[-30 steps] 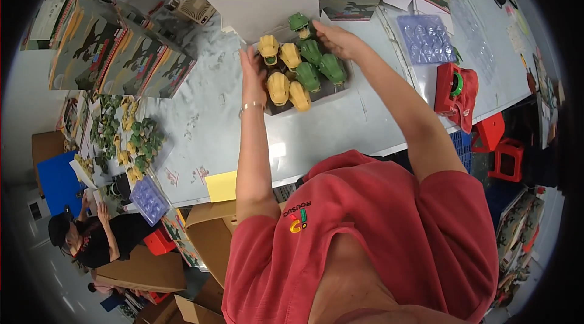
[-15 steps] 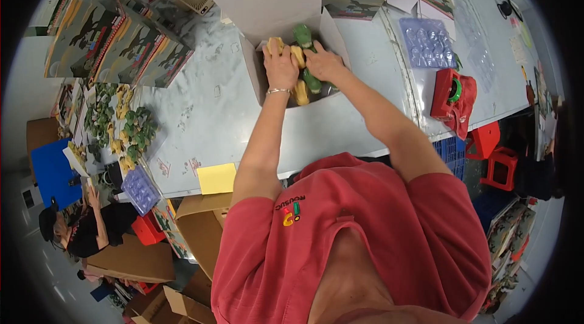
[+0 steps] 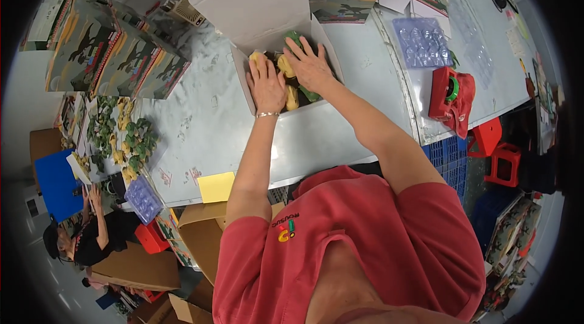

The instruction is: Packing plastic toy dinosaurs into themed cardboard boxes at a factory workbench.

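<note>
An open white cardboard box [image 3: 252, 3] stands on the table with its lid raised at the far side. Yellow toy figures [image 3: 285, 66] and green toy figures [image 3: 309, 94] lie inside, seemingly dinosaurs, partly covered by my hands. My left hand [image 3: 267, 88] rests with fingers outstretched on a yellow figure at the box's left side. Across the green figures on the right, my right hand [image 3: 311, 70] lies flat with its fingers spread. Both palms face down, and neither hand grips anything that I can see.
Printed dinosaur boxes [image 3: 91, 50] stand at the left, above piled green and yellow figures [image 3: 139, 135]. A clear blister tray [image 3: 424, 43] and a red tray [image 3: 442, 94] lie right. A yellow sheet [image 3: 216, 188] sits at the near edge. A co-worker [image 3: 91, 227] works far left.
My right hand has gone from curled fingers around a green figure to lying flat and spread over the green figures. My left hand stays on the yellow one. The view has shifted slightly.
</note>
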Demonstrator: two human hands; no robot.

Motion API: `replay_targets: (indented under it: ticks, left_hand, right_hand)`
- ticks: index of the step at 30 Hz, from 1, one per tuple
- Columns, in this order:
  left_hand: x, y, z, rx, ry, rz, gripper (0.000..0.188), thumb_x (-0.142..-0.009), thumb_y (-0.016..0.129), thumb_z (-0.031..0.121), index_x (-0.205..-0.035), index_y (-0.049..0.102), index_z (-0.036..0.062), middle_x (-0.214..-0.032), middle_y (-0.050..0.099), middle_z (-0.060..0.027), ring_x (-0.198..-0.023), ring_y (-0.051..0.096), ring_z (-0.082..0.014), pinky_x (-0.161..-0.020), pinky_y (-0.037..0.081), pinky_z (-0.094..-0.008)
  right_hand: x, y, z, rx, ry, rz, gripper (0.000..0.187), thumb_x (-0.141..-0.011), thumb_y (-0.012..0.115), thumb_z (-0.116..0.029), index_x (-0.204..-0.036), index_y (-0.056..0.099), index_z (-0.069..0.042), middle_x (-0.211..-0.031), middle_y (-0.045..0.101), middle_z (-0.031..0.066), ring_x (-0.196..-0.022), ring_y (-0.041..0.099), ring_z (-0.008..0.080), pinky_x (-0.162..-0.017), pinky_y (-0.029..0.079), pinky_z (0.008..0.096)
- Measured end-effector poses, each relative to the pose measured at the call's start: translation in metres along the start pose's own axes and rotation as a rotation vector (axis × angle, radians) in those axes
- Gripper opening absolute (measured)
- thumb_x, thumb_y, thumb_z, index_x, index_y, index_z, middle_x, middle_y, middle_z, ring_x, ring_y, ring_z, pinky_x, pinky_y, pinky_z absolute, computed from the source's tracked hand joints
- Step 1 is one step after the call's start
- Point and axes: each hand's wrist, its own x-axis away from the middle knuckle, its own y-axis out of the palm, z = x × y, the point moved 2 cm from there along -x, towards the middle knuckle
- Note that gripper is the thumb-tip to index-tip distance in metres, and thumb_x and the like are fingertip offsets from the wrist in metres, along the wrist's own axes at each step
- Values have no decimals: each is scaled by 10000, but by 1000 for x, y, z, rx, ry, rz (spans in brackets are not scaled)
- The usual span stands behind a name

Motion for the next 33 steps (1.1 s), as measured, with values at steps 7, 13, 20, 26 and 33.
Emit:
replay_targets:
  ticks: [7,13,20,26,33]
  left_hand:
    - [7,-2,-3,93,-6,45,478,-839,514,305,-1240,469,50,-1423,225,-179,-1296,194,-397,-987,247,-535]
    - [-7,-51,6,84,65,-12,526,-851,519,285,-1303,391,48,-1392,275,-215,-1268,260,-407,-1006,252,-504]
    - [-14,-37,-76,667,-362,-186,702,-801,554,178,-1373,192,-11,-1300,353,-316,-1242,340,-377,-1010,301,-385]
    - [-5,-5,-16,112,-137,-155,720,-831,535,326,-1397,172,70,-1430,165,-215,-1243,194,-525,-880,419,-526]
    - [-4,-24,-10,63,-198,-167,857,-783,490,605,-1359,257,15,-1407,227,-221,-1240,210,-509,-939,352,-528]
  right_hand:
    - [1,3,-1,-58,26,-131,526,-911,358,-319,-1394,228,-157,-1470,113,17,-1343,128,298,-1003,210,590]
    - [-7,-33,17,-201,-35,-51,612,-844,516,-319,-1366,265,-119,-1438,179,106,-1296,243,336,-1025,238,517]
    - [2,-58,54,-170,368,132,405,-736,610,-93,-1101,471,14,-1067,462,158,-1058,498,343,-794,470,424]
    - [-12,-10,44,-251,324,-91,417,-738,610,-144,-1101,449,-17,-1146,441,153,-985,536,378,-803,455,455]
    - [62,-45,56,-513,-127,-138,727,-706,656,-200,-1302,266,-52,-1339,281,140,-1068,437,414,-885,418,453]
